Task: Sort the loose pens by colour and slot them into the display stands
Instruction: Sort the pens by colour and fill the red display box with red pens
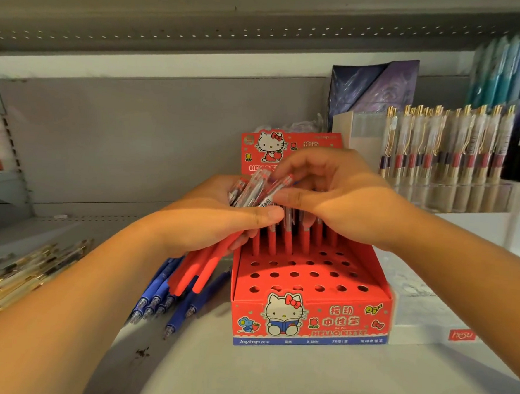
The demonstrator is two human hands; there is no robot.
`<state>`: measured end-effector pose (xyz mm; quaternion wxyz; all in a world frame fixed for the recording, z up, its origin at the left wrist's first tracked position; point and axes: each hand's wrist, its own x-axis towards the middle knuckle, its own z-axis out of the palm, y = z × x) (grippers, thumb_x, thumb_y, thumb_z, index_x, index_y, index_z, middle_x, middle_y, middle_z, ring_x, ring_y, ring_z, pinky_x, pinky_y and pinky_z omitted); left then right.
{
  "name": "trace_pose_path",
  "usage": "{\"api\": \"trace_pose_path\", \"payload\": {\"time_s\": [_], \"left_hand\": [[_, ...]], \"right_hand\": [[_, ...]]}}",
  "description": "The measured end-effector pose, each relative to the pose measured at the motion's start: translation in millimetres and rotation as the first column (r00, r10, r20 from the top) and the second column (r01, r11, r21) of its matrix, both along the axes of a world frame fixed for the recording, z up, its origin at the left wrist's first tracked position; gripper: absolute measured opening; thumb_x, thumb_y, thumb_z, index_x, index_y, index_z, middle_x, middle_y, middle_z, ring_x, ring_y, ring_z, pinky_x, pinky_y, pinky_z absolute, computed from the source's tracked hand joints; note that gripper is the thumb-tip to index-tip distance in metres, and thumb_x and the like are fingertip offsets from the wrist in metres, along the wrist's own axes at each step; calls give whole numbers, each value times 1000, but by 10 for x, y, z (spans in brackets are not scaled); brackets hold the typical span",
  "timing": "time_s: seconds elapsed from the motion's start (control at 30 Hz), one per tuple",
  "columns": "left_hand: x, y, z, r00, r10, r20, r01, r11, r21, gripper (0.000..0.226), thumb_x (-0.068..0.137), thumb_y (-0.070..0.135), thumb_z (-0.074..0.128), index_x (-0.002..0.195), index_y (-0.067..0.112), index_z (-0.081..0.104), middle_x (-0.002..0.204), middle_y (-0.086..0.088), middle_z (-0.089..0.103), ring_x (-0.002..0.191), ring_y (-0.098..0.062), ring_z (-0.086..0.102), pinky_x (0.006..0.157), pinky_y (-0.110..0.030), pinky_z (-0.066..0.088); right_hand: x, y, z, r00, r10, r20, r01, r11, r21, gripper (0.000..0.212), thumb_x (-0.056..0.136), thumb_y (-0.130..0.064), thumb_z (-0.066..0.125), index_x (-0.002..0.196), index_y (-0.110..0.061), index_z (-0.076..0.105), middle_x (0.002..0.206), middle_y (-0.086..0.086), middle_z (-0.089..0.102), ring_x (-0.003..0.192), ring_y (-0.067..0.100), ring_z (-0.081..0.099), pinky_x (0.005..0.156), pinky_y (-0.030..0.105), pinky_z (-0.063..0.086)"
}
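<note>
A red Hello Kitty display stand (pixel 309 315) sits on the shelf, its stepped top full of round holes. Several red pens (pixel 288 241) stand in its back row. My left hand (pixel 218 215) grips a bundle of red pens (pixel 196 272), their barrels slanting down to the left of the stand. My right hand (pixel 332 195) reaches over the bundle's top, its thumb and fingers pinching one red pen (pixel 276 188) by the clear upper end. Several blue pens (pixel 158 300) lie loose on the shelf under my left wrist.
Gold-and-clear pens (pixel 19 273) lie loose at the left. A clear acrylic stand (pixel 454 190) at the back right holds gold-clipped pens. A white box (pixel 427 322) sits right of the red stand. Dark packets (pixel 374 91) lean against the back panel.
</note>
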<state>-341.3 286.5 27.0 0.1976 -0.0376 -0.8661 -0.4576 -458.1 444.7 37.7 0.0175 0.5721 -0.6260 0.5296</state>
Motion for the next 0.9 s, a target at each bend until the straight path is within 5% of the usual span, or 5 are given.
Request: {"api": "trace_pose_path", "payload": {"time_s": [0.17, 0.43, 0.57, 0.7, 0.9], "left_hand": [[-7, 2, 31, 999, 4, -41, 0, 996, 88, 24, 80, 43, 70, 64, 27, 62, 57, -4, 56, 44, -19, 49, 42, -27, 42], [-40, -38, 24, 989, 96, -113, -92, 995, 35, 20, 78, 44, 77, 67, 33, 65, 56, 0, 57, 43, -13, 49, 41, -24, 43], [-46, -71, 13, 986, 140, -89, -138, 990, 28, 15, 73, 44, 74, 71, 31, 66, 59, 0, 59, 45, -14, 50, 43, -24, 44], [-49, -77, 5, 986, 142, -85, -140, 990, 30, 19, 70, 46, 75, 71, 29, 65, 59, -1, 59, 44, -14, 49, 41, -24, 43], [-59, -102, 3, 986, 146, -82, -147, 989, -11, 20, 84, 43, 73, 71, 30, 64, 62, -1, 61, 50, -18, 53, 47, -29, 47]], "right_hand": [[-18, 20, 51, 989, 42, 139, -36, 998, -51, 5, 87, -11, 71, 87, -11, 66, 83, 8, 72, 72, 12, 69, 53, 25, 56], [-83, -6, 168, 901, 68, 428, 42, 969, -242, 10, 99, -7, 52, 91, -8, 58, 69, 7, 67, 59, 15, 68, 51, 31, 60], [-212, 28, 203, 952, -182, 245, 233, 953, -195, 12, 102, -11, 48, 108, -13, 58, 85, 14, 64, 58, 12, 61, 46, 27, 56], [-300, 69, 171, 887, -427, -173, 426, 904, -45, 12, 101, -21, 51, 105, -32, 55, 80, -10, 61, 60, 4, 61, 56, 22, 52], [-317, 69, 115, 827, -429, -364, 467, 884, 18, 16, 100, -22, 52, 115, -26, 57, 97, 1, 62, 72, 23, 64, 69, 31, 50]]}}
